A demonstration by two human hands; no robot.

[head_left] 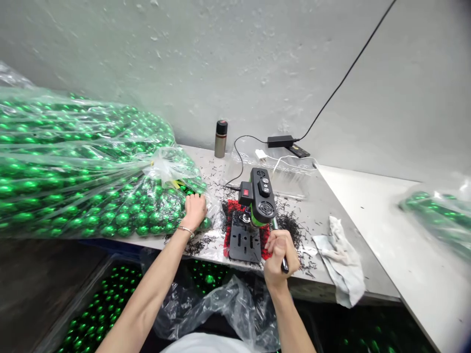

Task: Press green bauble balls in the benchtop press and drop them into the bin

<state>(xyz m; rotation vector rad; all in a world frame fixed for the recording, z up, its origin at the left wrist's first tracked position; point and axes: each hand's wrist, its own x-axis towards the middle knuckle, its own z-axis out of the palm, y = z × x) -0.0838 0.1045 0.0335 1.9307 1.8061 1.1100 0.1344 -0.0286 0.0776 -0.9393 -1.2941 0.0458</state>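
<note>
At the mouth of a clear plastic bag [162, 166] full of shiny green balls [123, 218], my left hand [196, 210] has its fingers curled in among them. Its fingertips are hidden, so I cannot make out what they hold. My right hand [282, 257] is wrapped round the lever handle [284, 266] of a small bench press. This black press [262, 196] has a red switch on its side and a slotted base plate [245, 242]. The plate stands on a red mat [232, 206] strewn with small black pieces [289, 228].
A metal flask [221, 139] stands by the wall. Behind the press lie a power adapter [280, 141], cables and a clear plastic tray [290, 184]. A white cloth [340, 264] hangs over the front edge. Below the table, a crate [99, 304] holds green balls beside crumpled plastic [224, 304].
</note>
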